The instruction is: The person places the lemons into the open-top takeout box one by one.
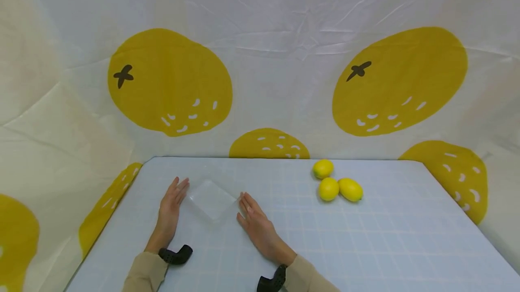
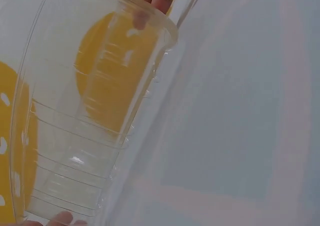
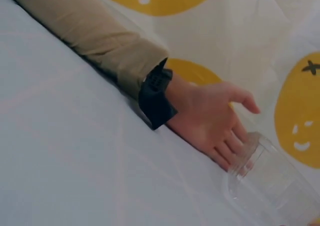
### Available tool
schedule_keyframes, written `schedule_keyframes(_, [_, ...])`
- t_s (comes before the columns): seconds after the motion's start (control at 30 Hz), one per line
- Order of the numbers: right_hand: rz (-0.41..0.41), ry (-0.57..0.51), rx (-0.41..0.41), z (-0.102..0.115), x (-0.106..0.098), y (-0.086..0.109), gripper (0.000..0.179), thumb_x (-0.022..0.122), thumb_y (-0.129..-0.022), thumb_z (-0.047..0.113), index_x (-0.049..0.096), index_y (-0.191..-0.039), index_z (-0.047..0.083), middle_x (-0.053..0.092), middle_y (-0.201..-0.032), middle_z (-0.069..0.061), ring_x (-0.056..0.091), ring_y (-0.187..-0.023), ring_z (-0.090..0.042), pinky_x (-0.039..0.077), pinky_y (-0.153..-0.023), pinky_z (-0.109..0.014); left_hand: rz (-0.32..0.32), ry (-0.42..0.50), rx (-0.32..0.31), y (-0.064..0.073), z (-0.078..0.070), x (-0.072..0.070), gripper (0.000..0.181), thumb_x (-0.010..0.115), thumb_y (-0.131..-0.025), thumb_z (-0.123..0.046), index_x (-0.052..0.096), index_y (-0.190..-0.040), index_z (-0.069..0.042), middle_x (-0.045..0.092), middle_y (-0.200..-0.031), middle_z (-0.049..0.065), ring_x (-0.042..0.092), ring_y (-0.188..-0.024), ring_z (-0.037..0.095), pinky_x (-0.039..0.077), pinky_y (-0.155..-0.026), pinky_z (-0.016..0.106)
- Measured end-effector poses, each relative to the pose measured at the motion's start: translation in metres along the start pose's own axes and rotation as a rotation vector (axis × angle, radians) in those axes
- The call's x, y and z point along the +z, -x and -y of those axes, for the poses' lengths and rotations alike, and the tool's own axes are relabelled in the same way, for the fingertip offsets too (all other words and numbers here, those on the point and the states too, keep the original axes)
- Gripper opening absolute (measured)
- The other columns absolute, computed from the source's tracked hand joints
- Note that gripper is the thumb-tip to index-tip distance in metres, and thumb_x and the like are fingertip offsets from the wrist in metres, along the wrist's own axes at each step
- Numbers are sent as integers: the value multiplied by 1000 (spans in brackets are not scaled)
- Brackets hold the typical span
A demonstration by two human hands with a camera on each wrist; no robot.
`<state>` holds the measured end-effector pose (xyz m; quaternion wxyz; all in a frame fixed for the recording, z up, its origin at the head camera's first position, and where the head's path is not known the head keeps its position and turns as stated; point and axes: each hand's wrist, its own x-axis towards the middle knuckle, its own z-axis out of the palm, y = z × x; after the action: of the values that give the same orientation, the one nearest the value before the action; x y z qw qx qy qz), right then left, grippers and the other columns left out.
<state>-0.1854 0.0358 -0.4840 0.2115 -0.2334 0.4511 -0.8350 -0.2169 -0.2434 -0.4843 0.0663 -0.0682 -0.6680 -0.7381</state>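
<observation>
A clear plastic container (image 1: 213, 199) with a squarish outline and ridged walls rests on the table, turned cornerwise between the two hands. My left hand (image 1: 170, 208) stands at its left side, fingers straight and fingertips right at the wall. On the other side my right hand (image 1: 260, 229) has extended fingers, with its fingertips at the container's right corner. The left wrist view shows the container's see-through wall (image 2: 75, 136) close up, with fingers at its upper and lower ends. In the right wrist view, the left palm (image 3: 210, 116) faces the camera, thumb raised.
Three yellow lemons (image 1: 328, 189) lie grouped together toward the back right of the table. A pale checked cloth (image 1: 365, 247) covers the tabletop. Fabric printed with large yellow fruit (image 1: 170, 80) hangs behind and at the sides. Each wrist wears a black device (image 1: 175, 255).
</observation>
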Motion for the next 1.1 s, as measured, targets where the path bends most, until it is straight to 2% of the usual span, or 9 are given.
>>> schedule_keyframes(0.07, [1, 6, -5, 2, -2, 3, 66, 25, -104, 16, -16, -154, -2, -19, -162, -17, -17, -149, -30, -2, -122, -47, 9, -29, -11, 0, 0, 2, 63, 27, -109, -29, 1, -157, 1, 20, -160, 24, 16, -149, 35, 10, -123, 38])
schedule_keyframes(0.13, [1, 7, -8, 4, -5, 6, 66, 24, -105, 16, -17, -154, -2, -20, -162, -17, -18, -149, -30, -2, -122, -47, 23, -55, -29, 1, 0, 5, 64, 30, -108, -29, 0, -158, 0, 19, -162, 21, 10, -150, 34, 2, -122, 49])
schedule_keyframes(0.23, [3, 1, -17, 7, -9, 10, 65, 23, -105, 15, -17, -153, -3, -21, -162, -18, -18, -149, -31, -3, -121, -48, 35, -91, -63, 1, -1, 9, 64, 32, -108, -29, 3, -159, -3, 19, -163, 16, 3, -151, 32, -6, -116, 65])
schedule_keyframes(0.37, [10, -15, -29, 9, -15, 16, 66, 25, -106, 15, -17, -153, -4, -22, -161, -19, -19, -148, -32, -3, -121, -50, 39, -166, -97, 2, 0, 13, 64, 33, -107, -33, 8, -160, -8, 23, -163, 10, 2, -151, 30, -4, -110, 75])
schedule_keyframes(0.5, [23, -9, -35, 11, -19, 21, 64, 22, -106, 14, -18, -152, -4, -22, -161, -19, -19, -148, -33, -4, -121, -51, 49, -178, -102, 2, 2, 15, 64, 34, -106, -32, 9, -160, -8, 24, -163, 10, 3, -151, 30, -1, -109, 76])
schedule_keyframes(0.77, [25, 16, -36, 14, -23, 29, 61, 18, -106, 12, -16, -154, -2, -20, -162, -17, -16, -149, -31, -2, -121, -51, 72, -175, -93, 2, 4, 20, 65, 34, -106, -30, 7, -159, -6, 25, -162, 11, 3, -151, 30, -5, -110, 74])
schedule_keyframes(1.1, [35, 32, -58, 20, -33, 41, 62, 19, -104, 11, -17, -153, -4, -22, -161, -19, -18, -148, -33, -4, -119, -55, 96, -178, -28, 2, 8, 33, 64, 35, -106, -26, 9, -158, 0, 27, -160, 17, 4, -151, 32, -4, -116, 65])
